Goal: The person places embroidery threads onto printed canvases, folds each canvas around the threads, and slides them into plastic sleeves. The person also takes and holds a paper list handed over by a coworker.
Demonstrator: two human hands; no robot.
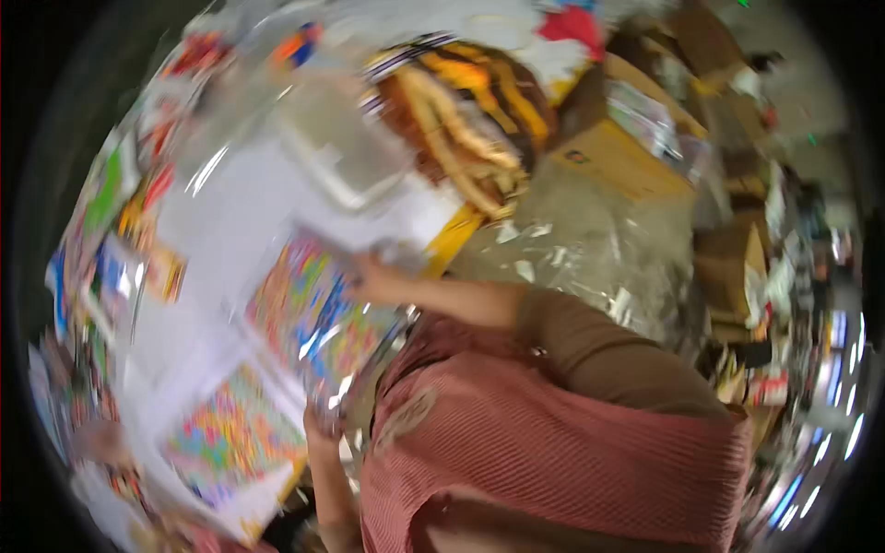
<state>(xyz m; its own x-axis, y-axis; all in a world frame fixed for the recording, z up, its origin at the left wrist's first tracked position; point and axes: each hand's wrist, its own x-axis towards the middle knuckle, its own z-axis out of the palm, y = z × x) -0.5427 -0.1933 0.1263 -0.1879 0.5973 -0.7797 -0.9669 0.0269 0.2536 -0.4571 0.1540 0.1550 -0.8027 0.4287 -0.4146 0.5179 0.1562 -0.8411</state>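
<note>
A brightly multicoloured patterned sheet (286,290) lies on the white table, with shiny clear plastic (324,346) over its near part, seemingly a bag around it. My right hand (369,278) is at the upper right edge of this packet, fingers bent over it, though motion smears them. At the packet's lower corner, my left hand (323,419) has its fingers closed on the plastic. Farther down the table lies a second multicoloured patterned sheet (235,433), apart from my left hand.
A translucent plastic container (346,152) stands on the table (221,221), beside a brown and yellow striped bundle (461,106). Colourful packets (166,272) line the far side. Cardboard boxes (631,152) and plastic scraps (525,269) are on the floor at right. Another person (101,442) appears blurred at lower left.
</note>
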